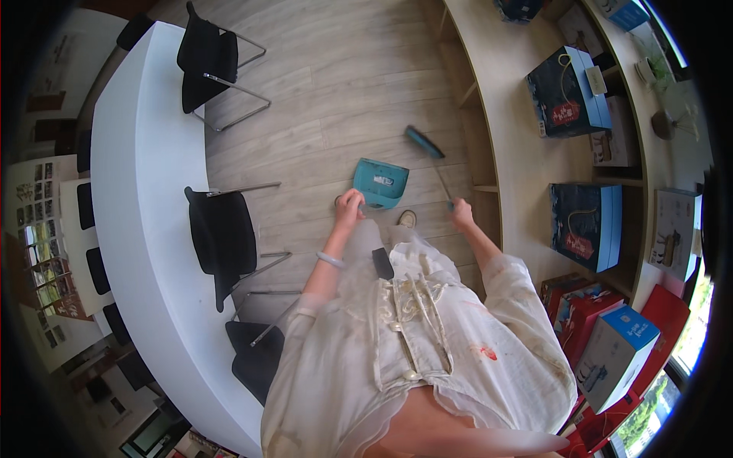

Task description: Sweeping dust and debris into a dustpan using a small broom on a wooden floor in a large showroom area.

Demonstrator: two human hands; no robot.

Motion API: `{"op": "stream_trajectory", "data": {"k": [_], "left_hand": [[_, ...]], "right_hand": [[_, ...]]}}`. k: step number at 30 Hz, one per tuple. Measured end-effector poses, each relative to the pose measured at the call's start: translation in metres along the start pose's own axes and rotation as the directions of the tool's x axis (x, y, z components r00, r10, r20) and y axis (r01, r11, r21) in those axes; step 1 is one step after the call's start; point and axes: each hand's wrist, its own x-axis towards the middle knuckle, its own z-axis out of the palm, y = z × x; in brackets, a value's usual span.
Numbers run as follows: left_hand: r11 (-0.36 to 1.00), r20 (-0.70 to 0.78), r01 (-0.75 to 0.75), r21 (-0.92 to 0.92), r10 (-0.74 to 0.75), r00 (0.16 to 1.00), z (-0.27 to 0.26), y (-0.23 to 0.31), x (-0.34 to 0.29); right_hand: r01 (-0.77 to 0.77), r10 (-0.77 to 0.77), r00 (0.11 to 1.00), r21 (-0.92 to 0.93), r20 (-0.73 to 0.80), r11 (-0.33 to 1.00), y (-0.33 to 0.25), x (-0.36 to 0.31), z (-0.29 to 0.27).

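My left hand (350,206) is closed around the upright handle of a teal dustpan (391,192), most of the handle hidden behind my fingers. A small pale scrap of litter (384,182) shows in the pan. My right hand (462,214) grips the handle of a broom (424,143). The broom's head, teal with dark bristles, is beyond the dustpan to the right, apart from it. Whether its bristles touch the floor I cannot tell. One of my shoes (408,219) shows just below the pan.
Pale wood-look floor (328,99) runs ahead. On the left, black chairs (221,237) with metal legs line a long white table (145,191). A wooden shelf unit (519,99) stands close on the right, holding dark blue gift boxes (586,227) and a white-and-blue carton (615,359).
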Motion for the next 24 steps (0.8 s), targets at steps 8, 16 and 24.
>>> {"op": "stream_trajectory", "data": {"k": [8, 16, 24], "left_hand": [[1.0, -0.025, -0.011, -0.028, 0.01, 1.0, -0.018, 0.035, 0.02], [0.995, -0.093, -0.056, 0.083, 0.063, 0.994, -0.096, 0.064, 0.047], [0.974, -0.191, -0.066, 0.215, 0.108, 0.976, -0.168, 0.06, 0.107]], "right_hand": [[-0.316, 0.198, 0.929, 0.389, 0.314, 0.866, -0.05, -0.059, -0.059], [-0.239, 0.199, 0.968, 0.324, 0.151, 0.915, -0.123, -0.007, -0.064], [-0.242, 0.238, 0.97, 0.199, 0.04, 0.95, -0.228, 0.034, 0.036]]}}
